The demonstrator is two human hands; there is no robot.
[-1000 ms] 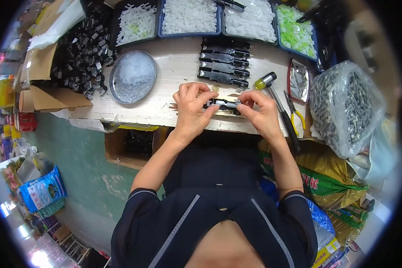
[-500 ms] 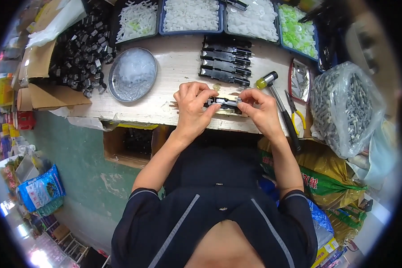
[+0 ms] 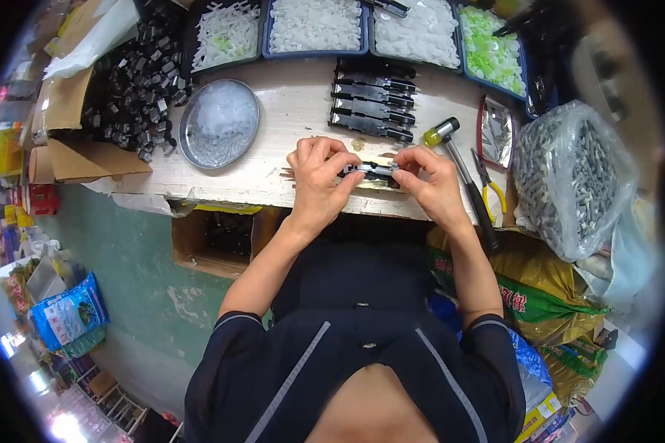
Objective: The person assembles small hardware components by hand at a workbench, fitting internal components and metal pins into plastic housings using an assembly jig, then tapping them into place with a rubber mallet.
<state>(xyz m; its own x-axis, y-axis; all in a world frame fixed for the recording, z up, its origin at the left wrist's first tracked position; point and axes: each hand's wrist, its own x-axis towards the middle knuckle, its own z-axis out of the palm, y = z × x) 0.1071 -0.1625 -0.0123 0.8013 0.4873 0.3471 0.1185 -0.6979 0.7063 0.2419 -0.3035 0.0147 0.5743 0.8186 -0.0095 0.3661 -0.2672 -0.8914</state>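
Between my two hands, near the front edge of the workbench, lies a slim black assembly with a pale strip along its middle. My left hand pinches its left end with thumb and forefinger. At the other end, my right hand grips it with thumb and fingertips, which partly cover a small light piece. Just beyond, several similar black assemblies lie side by side in a stack of rows. A mallet with a yellow and black head rests to the right of my right hand.
Bins of white parts and green-white parts line the back. A round metal dish holds whitish grease. Black pieces fill a carton at left. Yellow-handled pliers, a red-rimmed tray and a plastic bag of grey parts stand right.
Both hands stay in nearly the same place on the black assembly. The fingers shift only slightly.
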